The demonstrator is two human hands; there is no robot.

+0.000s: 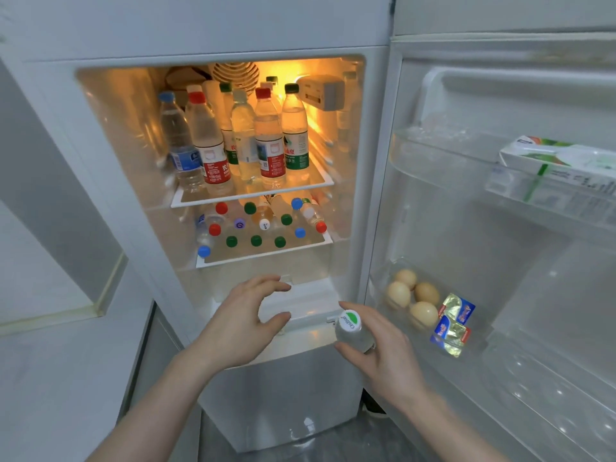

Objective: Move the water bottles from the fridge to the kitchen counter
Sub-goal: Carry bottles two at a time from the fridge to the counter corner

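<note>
An open fridge point(213, 51) is seen head-on, its door point(500, 228) swung out at 3 o'clock. Upright water bottles point(240, 138) are crowded on the upper shelf point(253, 195); on the lower shelf point(263, 253), directly beneath, more bottles point(256, 228) are laid with caps facing outward. In the door, a carton point(553, 168) is lodged in the upper rack at 2 o'clock, while eggs point(413, 298) and, just to their right, butter packs point(453, 325) are held in a lower pocket at 4 o'clock. Before the fridge, at 6 o'clock, the left hand point(240, 325) is held out below the lower shelf; a bottle point(353, 331) is gripped by the right hand point(383, 355) just beside it, at 5 o'clock.
</note>
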